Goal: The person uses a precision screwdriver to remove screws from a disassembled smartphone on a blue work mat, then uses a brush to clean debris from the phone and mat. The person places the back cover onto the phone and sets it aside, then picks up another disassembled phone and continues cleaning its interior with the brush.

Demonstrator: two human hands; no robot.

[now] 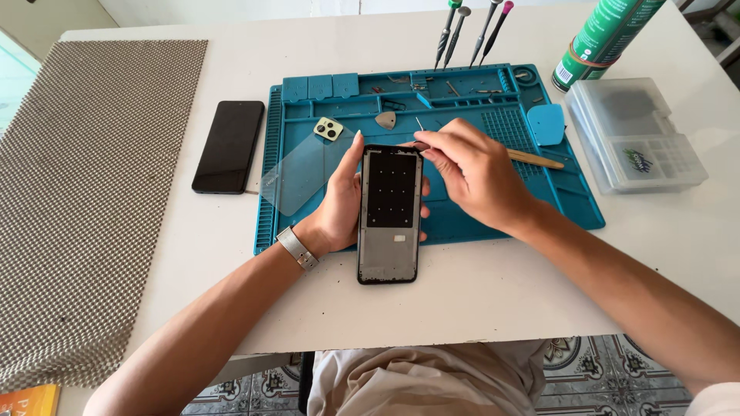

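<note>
Phone frame [390, 223] in left hand [339, 204] (rt hand [474, 173] w/ tool).

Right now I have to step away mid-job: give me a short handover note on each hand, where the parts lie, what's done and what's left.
Left hand: grips the opened phone frame by its edge, upright over the blue work mat.
Right hand: pinches a thin tool at the frame's top edge.
Parts: clear back panel with camera trim lies on the mat, left of the frame. A second black phone lies on the table. Wooden-handled tool is behind the right hand; screwdrivers stand at the mat's far edge.
Done: back is off.
Left: work at the frame's top edge appears unfinished.
</note>
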